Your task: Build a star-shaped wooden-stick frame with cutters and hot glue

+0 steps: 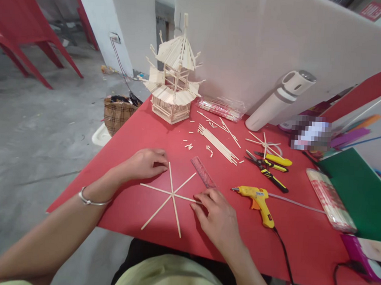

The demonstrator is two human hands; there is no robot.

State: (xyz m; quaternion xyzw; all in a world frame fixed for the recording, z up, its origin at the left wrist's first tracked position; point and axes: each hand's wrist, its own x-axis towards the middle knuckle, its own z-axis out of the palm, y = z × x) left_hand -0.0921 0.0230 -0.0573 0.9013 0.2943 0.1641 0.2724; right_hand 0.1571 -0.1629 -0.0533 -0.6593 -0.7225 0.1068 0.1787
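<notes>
A pale bottle (270, 108) is standing far right, near a pale wall (235, 50). A red chair (16, 11) is standing far left, a plaid bag (116, 116) sitting to its right.

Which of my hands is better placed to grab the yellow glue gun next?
Your right hand, I'd say: it's nearer the glue gun, while the near stick star lies between your left hand and the gun. The gun's handle also points toward your body.
</notes>
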